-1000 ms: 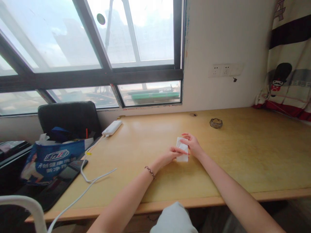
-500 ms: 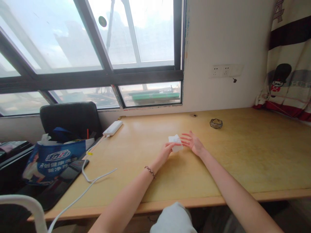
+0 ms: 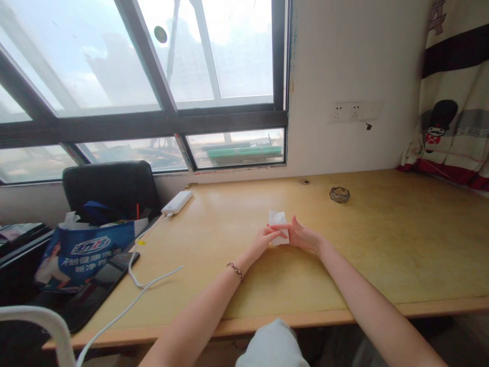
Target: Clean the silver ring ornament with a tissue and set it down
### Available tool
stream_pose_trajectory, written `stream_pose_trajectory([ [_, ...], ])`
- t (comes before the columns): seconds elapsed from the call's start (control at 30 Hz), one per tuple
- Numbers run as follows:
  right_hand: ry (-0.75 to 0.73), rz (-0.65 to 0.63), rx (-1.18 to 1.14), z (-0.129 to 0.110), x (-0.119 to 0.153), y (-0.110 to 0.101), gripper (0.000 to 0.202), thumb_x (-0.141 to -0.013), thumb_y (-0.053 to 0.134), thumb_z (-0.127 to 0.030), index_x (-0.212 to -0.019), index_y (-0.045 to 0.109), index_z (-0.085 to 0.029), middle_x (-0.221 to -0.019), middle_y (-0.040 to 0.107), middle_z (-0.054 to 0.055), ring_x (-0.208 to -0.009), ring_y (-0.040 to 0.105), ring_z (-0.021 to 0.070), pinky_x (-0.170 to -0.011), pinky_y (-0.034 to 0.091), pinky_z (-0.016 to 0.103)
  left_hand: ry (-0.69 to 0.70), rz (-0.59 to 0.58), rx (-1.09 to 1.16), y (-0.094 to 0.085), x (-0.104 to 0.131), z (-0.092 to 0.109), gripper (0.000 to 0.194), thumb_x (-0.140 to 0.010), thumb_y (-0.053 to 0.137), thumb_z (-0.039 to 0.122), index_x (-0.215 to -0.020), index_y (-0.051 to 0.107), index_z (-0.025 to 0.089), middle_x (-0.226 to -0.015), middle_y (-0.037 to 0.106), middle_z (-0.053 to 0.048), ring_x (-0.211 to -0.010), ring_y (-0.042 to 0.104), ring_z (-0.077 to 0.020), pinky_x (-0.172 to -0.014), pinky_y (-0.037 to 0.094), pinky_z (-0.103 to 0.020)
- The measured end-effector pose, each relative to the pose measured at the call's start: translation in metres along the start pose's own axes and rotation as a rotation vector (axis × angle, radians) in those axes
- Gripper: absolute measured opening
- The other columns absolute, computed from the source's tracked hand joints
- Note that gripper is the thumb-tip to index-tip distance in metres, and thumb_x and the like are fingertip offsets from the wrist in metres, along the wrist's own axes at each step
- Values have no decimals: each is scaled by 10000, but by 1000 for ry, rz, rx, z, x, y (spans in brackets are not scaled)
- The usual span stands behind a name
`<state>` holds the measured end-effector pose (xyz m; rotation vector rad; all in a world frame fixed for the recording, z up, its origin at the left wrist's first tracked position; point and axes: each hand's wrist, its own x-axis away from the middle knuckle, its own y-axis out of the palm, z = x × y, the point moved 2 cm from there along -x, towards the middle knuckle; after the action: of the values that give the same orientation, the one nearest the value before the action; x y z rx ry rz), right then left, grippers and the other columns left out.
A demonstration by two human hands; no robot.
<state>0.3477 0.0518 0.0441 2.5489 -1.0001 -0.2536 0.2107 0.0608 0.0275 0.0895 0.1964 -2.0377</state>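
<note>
A small white piece of folded tissue [image 3: 277, 218] is in front of me over the middle of the wooden desk. My left hand [image 3: 265, 238] is closed on its near left part, fingers reaching across its lower face. From the right, my right hand [image 3: 301, 236] meets the tissue's right side. Its thumb points up, apart from the fingers, which stretch left across the tissue close to my left fingers. Some fingertips overlap there, and part of the tissue is hidden behind them. A braided bracelet [image 3: 236, 271] circles my left wrist.
On the wooden desk [image 3: 401, 244] a clear brownish ring-shaped dish [image 3: 340, 194] stands at the back right. A white power bank [image 3: 177, 202] with a white cable [image 3: 153, 282] lies at left. Beyond the left edge are a blue bag [image 3: 91, 250] and a black chair [image 3: 110, 186].
My right hand has moved left from beside the tissue onto it, its fingers now lying across it. The tissue has shifted slightly right and looks more upright. My left hand keeps its hold.
</note>
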Motion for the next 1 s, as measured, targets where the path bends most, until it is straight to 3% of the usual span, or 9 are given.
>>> stream_pose_trajectory([
  [0.33,11,53,7,4,-2,-7,743,-659,340,-733,-1121,537,-185,-1168,528,90,-1096,456,258,-904,349,437,-76,4,-21,0,2,0,230,-653,519,279,-588,678,126,-574,617,-38,-572,515,-136,-574,368,-228],
  [0.5,2,105,-1,1,0,-11,739,-679,315,-725,-1144,523,-190,-1134,549,98,-1053,489,245,-852,405,373,-151,-30,-20,4,5,7,216,-611,523,258,-514,661,125,-452,552,-22,-462,448,-111,-492,324,-225],
  [0.6,5,139,18,-1,0,-12,731,-685,305,-724,-1142,529,-200,-1107,563,96,-1025,509,242,-826,425,357,-135,-22,-25,4,7,12,218,-621,512,244,-519,662,125,-481,577,-27,-515,499,-128,-547,366,-233],
  [0.73,-51,188,15,-1,-2,-19,720,-695,295,-720,-1164,507,-216,-1103,561,93,-1016,513,238,-823,424,361,-100,-119,95,7,10,17,218,-636,489,209,-574,670,105,-616,646,-70,-633,581,-175,-682,431,-288],
  [1.0,-117,322,-8,-1,-6,-33,714,-720,255,-710,-1188,478,-218,-1039,594,89,-972,542,219,-855,389,379,-137,-135,173,9,10,16,211,-625,510,225,-553,650,84,-601,647,-105,-593,605,-196,-662,472,-333],
])
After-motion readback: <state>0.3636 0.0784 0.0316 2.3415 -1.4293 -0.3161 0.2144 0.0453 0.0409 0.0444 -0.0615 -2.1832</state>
